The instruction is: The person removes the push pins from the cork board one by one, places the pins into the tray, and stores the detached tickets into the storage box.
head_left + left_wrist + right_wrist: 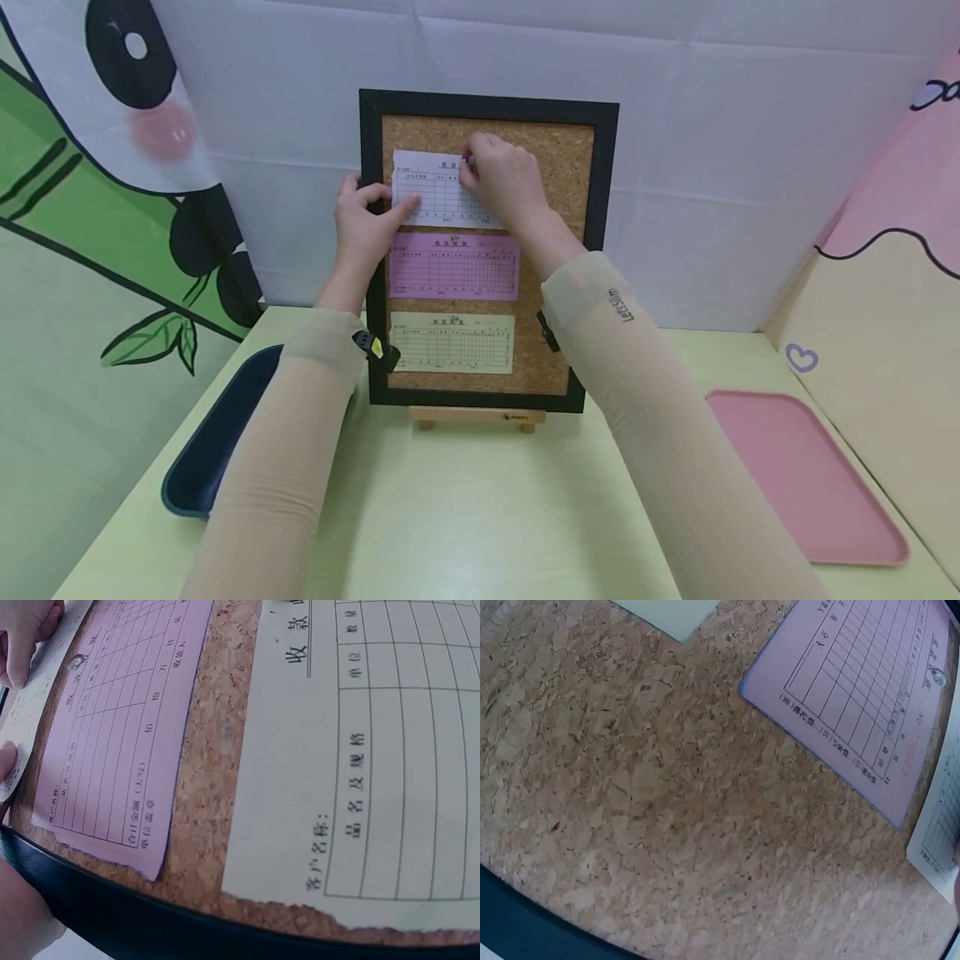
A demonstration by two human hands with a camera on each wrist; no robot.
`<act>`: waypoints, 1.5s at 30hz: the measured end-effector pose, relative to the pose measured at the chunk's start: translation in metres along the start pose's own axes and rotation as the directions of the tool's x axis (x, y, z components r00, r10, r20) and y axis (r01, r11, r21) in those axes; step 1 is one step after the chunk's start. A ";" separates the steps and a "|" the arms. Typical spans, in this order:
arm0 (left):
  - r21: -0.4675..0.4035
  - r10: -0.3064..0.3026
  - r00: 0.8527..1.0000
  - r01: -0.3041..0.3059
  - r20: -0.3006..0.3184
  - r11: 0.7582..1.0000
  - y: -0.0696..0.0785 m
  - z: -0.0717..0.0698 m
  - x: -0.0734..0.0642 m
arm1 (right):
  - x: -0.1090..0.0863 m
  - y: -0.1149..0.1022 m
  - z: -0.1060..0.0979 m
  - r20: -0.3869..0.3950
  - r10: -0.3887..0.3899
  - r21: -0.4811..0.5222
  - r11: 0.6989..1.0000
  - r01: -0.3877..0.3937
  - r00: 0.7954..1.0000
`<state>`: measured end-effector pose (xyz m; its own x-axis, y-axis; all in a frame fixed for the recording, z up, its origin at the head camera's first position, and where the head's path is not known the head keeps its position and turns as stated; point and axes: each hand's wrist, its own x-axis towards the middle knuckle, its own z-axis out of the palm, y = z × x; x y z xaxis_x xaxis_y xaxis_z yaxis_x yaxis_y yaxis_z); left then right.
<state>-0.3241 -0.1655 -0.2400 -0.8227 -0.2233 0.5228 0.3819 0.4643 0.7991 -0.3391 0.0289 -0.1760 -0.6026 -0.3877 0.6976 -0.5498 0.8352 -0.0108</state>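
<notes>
So the white slip (438, 190) sits at the top of the cork board (562, 167), above the pink slip (453, 267) and the yellow slip (452, 342). The left hand (367, 225) has its fingers curled over the board's left frame edge, thumb pressing the white slip's left side flat. The right hand (502, 179) is up at the slip's top edge, fingertips pinched on something small there, looks like a pin, but it's too tiny to be sure.

If I were doing this: keep that thumb firm so the paper can't shift or tear, and work straight at the pin, not at an angle, since the board only leans on a little wooden stand (476, 416).

Around it: pale green table (465, 517), dark blue tray (213, 442) at the left edge, pink tray (806, 475) at the right, cartoon cloth backdrops behind.
</notes>
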 end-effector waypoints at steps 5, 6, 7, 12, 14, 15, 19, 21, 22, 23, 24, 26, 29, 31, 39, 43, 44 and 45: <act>-0.010 -0.008 1.000 0.008 0.001 1.000 0.001 0.000 0.000 | 0.001 0.001 0.000 -0.006 -0.028 -0.009 1.000 0.028 1.000; -0.012 -0.013 1.000 0.013 0.002 1.000 0.001 0.000 0.000 | 0.001 0.001 -0.001 -0.006 -0.032 -0.009 0.999 0.032 0.999; -0.014 -0.017 1.000 0.017 0.004 1.000 0.001 0.000 0.000 | 0.001 0.002 -0.001 -0.004 -0.034 -0.008 0.999 0.034 0.999; -0.021 -0.020 1.000 0.020 0.008 1.000 0.002 0.000 0.000 | 0.001 0.002 0.000 -0.002 -0.032 -0.004 0.999 0.032 0.999; -0.020 -0.022 1.000 0.022 0.006 1.000 0.002 0.000 -0.001 | 0.001 0.003 0.001 -0.003 -0.032 -0.001 0.999 0.032 0.999; -0.018 -0.021 1.000 0.021 0.005 1.000 0.001 0.000 -0.001 | 0.001 0.003 0.001 -0.003 -0.033 0.001 0.999 0.033 0.999; -0.015 -0.022 1.000 0.022 0.001 1.000 0.001 0.000 -0.001 | 0.001 0.003 0.002 -0.002 -0.031 0.010 0.999 0.031 1.000; -0.014 -0.020 1.000 0.020 0.002 1.000 0.001 0.000 -0.001 | 0.001 0.003 0.002 -0.005 -0.027 0.015 1.000 0.027 1.000; -0.015 -0.020 1.000 0.020 0.003 1.000 0.000 0.000 -0.001 | 0.001 0.003 0.002 -0.006 -0.025 0.017 1.000 0.025 1.000; -0.015 -0.019 1.000 0.019 0.004 1.000 0.000 0.000 -0.001 | 0.001 0.003 0.002 -0.008 -0.023 0.020 1.000 0.023 1.000; -0.015 -0.019 1.000 0.019 0.004 1.000 0.000 0.000 -0.001 | 0.001 0.003 0.002 -0.010 -0.022 0.022 1.000 0.022 1.000; -0.016 -0.020 1.000 0.020 0.005 1.000 0.000 0.000 0.000 | 0.001 0.003 0.002 -0.013 -0.021 0.028 0.999 0.021 1.000; -0.020 -0.021 1.000 0.021 0.006 1.000 0.000 0.001 0.000 | 0.000 0.003 0.001 -0.016 -0.020 0.034 0.999 0.020 1.000; -0.024 -0.021 1.000 0.022 0.007 0.999 0.000 0.000 0.000 | 0.000 0.003 0.001 -0.019 -0.019 0.039 0.999 0.020 1.000; -0.022 -0.010 1.000 0.010 0.005 1.000 0.001 0.001 0.000 | 0.001 0.004 0.002 -0.039 -0.023 0.050 0.998 0.025 0.999; -0.023 -0.010 1.000 0.010 0.005 1.000 0.001 0.001 0.000 | 0.001 0.005 0.002 -0.043 -0.015 0.074 0.997 0.018 0.999; -0.025 -0.013 1.000 0.013 0.004 1.000 0.001 0.000 0.000 | 0.001 0.005 0.001 -0.045 -0.013 0.079 0.997 0.017 0.999; -0.027 -0.013 1.000 0.013 0.001 1.000 0.001 0.000 0.000 | 0.001 0.005 0.001 -0.045 -0.015 0.084 0.996 0.019 0.999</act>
<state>-0.3242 -0.1650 -0.2395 -0.8283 -0.2282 0.5117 0.3821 0.4380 0.8138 -0.3432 0.0320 -0.1762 -0.5675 -0.3820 0.7294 -0.6077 0.7921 -0.0580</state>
